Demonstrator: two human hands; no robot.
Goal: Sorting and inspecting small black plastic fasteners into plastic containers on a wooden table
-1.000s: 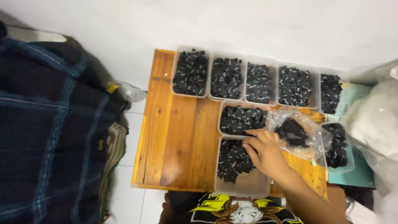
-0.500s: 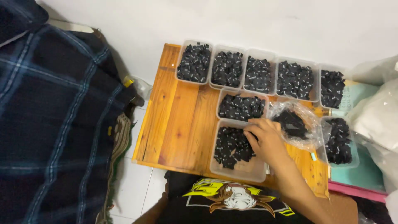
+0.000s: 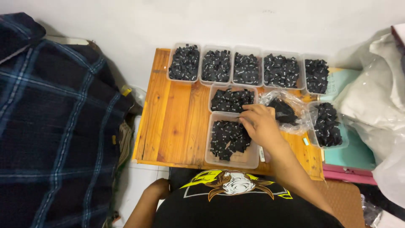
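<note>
you are looking down at a small wooden table (image 3: 177, 122) made of warm orange-brown planks. it stands right against a plain white wall (image 3: 211, 21). the wall is bare and a bit grey where shadow falls near the table. under the table's near left corner you see white floor tiles (image 3: 137, 183) with thin dark lines between them. on your left hangs a big dark blue checked cloth (image 3: 55, 126), and it covers most of that side. on your right sit puffy white plastic bags (image 3: 375, 101), touching a flat teal box (image 3: 352, 152) with a pink edge below it. the light is soft and even.
</note>
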